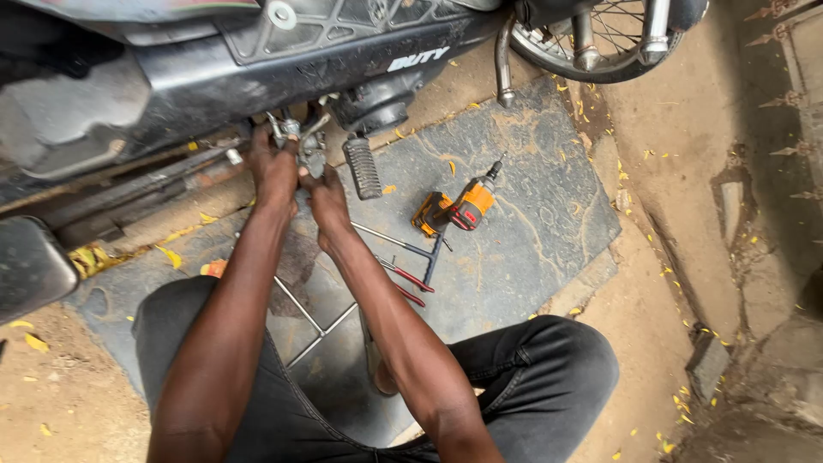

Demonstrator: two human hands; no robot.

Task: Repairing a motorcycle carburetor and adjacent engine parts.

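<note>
While the head camera looks down between the person's knees, both forearms reach forward to the underside of a black motorcycle (257, 77).

Left hand (273, 167): raised to a small metal fitting (296, 137) under the engine case, fingers curled about it; the grip is closed on that fitting, though the exact contact is partly hidden.

Right hand (327, 195): just beside the left, touching it at the thumb side, fingers bent up toward the same fitting; whether its grip is clamped on the part cannot be told.

Footrest (363, 167): ribbed, grey, hanging just right of the hands.

Slab (531, 249): flat grey stone on the sandy ground, under the motorcycle and the person's legs.

Cordless drill (459, 206): orange and black, lying on its side on the slab, well apart from the hands, bit end pointing toward the wheel.

Pliers (411, 287): red-handled, on the slab beside the right forearm.

Cross wrench (321, 330): thin steel bars, lying under the arms.

T-handle tool (429, 253): dark, between drill and pliers.

Spoked wheel (600, 43): top right, with the side stand (504, 69) resting on the slab.

Yellow leaves (94, 257): scattered about.
</note>
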